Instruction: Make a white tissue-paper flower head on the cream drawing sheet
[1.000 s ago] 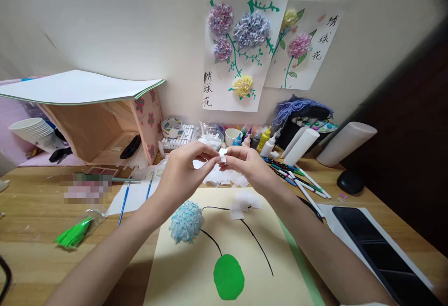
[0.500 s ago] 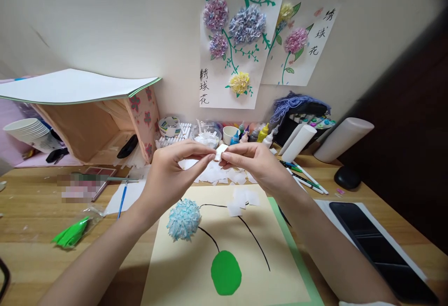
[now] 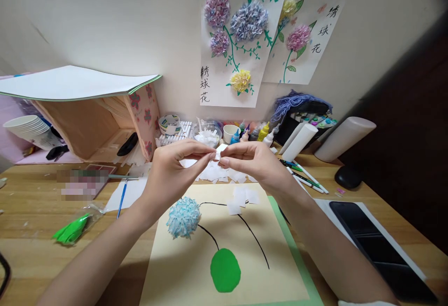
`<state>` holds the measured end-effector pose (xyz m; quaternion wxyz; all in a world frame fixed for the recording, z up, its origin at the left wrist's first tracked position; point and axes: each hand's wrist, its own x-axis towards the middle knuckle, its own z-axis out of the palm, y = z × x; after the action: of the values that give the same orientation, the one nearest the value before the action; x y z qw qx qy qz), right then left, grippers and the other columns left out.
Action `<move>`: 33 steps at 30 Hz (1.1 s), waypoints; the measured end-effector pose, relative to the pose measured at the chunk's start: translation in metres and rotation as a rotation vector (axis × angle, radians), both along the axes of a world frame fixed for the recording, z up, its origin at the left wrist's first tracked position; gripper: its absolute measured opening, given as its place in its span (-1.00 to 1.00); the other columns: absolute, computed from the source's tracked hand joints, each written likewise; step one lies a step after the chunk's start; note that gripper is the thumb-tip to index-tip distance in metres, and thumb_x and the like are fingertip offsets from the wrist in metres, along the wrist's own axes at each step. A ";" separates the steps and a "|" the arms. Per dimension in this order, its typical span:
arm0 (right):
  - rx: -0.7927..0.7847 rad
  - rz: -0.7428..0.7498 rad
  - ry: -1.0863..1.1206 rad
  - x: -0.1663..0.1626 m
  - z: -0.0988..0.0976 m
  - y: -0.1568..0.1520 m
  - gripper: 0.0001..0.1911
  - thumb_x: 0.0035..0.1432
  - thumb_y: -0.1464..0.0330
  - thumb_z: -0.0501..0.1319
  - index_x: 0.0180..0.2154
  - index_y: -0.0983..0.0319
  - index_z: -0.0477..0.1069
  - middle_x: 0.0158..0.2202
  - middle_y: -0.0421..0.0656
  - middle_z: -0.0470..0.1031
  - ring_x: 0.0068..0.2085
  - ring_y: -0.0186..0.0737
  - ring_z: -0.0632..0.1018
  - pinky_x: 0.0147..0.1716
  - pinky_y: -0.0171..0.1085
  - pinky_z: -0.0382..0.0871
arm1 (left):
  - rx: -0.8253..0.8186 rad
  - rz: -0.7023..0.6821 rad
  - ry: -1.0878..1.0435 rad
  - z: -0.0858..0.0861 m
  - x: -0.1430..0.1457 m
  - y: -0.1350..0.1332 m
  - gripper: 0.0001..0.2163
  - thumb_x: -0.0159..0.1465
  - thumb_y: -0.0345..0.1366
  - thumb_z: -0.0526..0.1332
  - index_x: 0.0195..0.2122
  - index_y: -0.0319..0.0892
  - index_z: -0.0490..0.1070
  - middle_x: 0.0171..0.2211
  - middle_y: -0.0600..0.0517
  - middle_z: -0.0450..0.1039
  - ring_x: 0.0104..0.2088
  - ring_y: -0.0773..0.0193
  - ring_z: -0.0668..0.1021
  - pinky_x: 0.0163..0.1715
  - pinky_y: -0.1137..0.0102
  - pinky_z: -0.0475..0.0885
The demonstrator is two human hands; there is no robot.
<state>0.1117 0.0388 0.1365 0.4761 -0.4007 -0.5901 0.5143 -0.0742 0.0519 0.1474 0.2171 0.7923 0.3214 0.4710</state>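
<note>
A small piece of white paper [image 3: 221, 149] is pinched between both hands above the far edge of the cream sheet [image 3: 182, 273]. My left hand [image 3: 178, 161] grips its left side with thumb and forefinger. My right hand [image 3: 254, 159] holds the right side the same way. Below them, the sheet carries a fluffy blue-white paper flower [image 3: 184, 217], thin black drawn stems [image 3: 255, 238] and a green rounded shape [image 3: 226, 270]. Several loose white paper squares [image 3: 240, 198] lie near the sheet's top, and more paper scraps [image 3: 210, 173] spread behind it, partly hidden by the hands.
Paint bottles [image 3: 263, 131], a paper cup [image 3: 231, 133] and a bowl of paper scraps [image 3: 207, 137] line the wall. Markers [image 3: 308, 180], a mouse [image 3: 348, 176] and a dark phone-like slab [image 3: 378, 245] are on the right. At left lie a blue brush [image 3: 122, 197] and a green bundle [image 3: 72, 230].
Both hands stay at nearly the same spot, with the right fingers shifting slightly on the paper piece. The whole view has tilted a little.
</note>
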 end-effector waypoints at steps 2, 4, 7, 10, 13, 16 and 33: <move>-0.002 -0.021 -0.010 -0.001 -0.001 0.001 -0.87 -0.05 0.34 0.34 -0.39 0.24 0.56 -0.42 -0.19 0.57 -0.35 -0.33 0.54 -0.28 -0.33 0.40 | 0.005 -0.009 0.011 0.000 0.001 0.000 -0.92 0.17 -0.37 0.25 -0.35 -0.18 0.55 -0.37 0.01 0.56 -0.35 0.32 0.56 -0.36 0.47 0.48; 0.003 -0.039 -0.023 -0.002 -0.001 0.001 -0.90 -0.04 0.35 0.32 -0.45 0.26 0.54 -0.49 -0.21 0.53 -0.40 -0.36 0.52 -0.33 -0.35 0.39 | 0.018 -0.022 0.028 0.000 0.002 -0.001 -0.91 0.17 -0.37 0.25 -0.35 -0.18 0.55 -0.37 0.00 0.56 -0.34 0.31 0.56 -0.37 0.46 0.48; 0.025 -0.053 -0.026 -0.003 -0.002 0.002 -0.92 -0.03 0.38 0.30 -0.49 0.26 0.52 -0.52 -0.23 0.51 -0.43 -0.38 0.51 -0.36 -0.36 0.37 | 0.055 -0.029 0.048 0.001 0.002 -0.004 -0.91 0.16 -0.35 0.26 -0.33 -0.19 0.55 -0.35 -0.01 0.56 -0.34 0.29 0.57 -0.36 0.44 0.49; 0.037 -0.053 -0.020 -0.003 -0.001 0.001 -0.93 -0.02 0.39 0.28 -0.49 0.26 0.50 -0.50 -0.24 0.52 -0.42 -0.38 0.51 -0.34 -0.36 0.37 | 0.123 -0.025 0.063 0.000 0.001 -0.006 -0.89 0.12 -0.33 0.30 -0.32 -0.20 0.55 -0.34 -0.03 0.56 -0.33 0.27 0.57 -0.34 0.42 0.50; 0.042 -0.056 -0.060 -0.003 0.001 0.000 -0.91 -0.01 0.37 0.27 -0.49 0.27 0.51 -0.50 -0.22 0.52 -0.40 -0.35 0.52 -0.32 -0.34 0.38 | 0.179 -0.014 0.067 -0.001 0.001 -0.006 -0.90 0.13 -0.35 0.29 -0.32 -0.18 0.55 -0.34 -0.01 0.57 -0.34 0.28 0.57 -0.34 0.42 0.50; 0.049 -0.064 -0.097 -0.003 0.003 -0.002 -0.87 0.00 0.33 0.28 -0.44 0.27 0.53 -0.46 -0.18 0.55 -0.36 -0.31 0.54 -0.30 -0.31 0.40 | 0.188 -0.001 0.058 -0.001 0.002 -0.005 -0.91 0.16 -0.36 0.25 -0.34 -0.15 0.55 -0.36 0.02 0.58 -0.35 0.29 0.58 -0.35 0.44 0.49; -0.013 -0.121 -0.195 -0.005 -0.011 0.008 -0.76 -0.02 0.22 0.28 -0.40 0.27 0.56 -0.47 -0.12 0.56 -0.38 -0.25 0.54 -0.26 -0.18 0.40 | 0.109 0.009 0.147 -0.013 0.006 0.008 -0.87 0.20 -0.36 0.20 -0.37 -0.14 0.56 -0.33 0.01 0.57 -0.34 0.30 0.55 -0.29 0.42 0.43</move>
<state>0.1069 0.0469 0.1251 0.4439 -0.4868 -0.6050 0.4472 -0.0683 0.0595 0.1339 0.1474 0.8340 0.3138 0.4291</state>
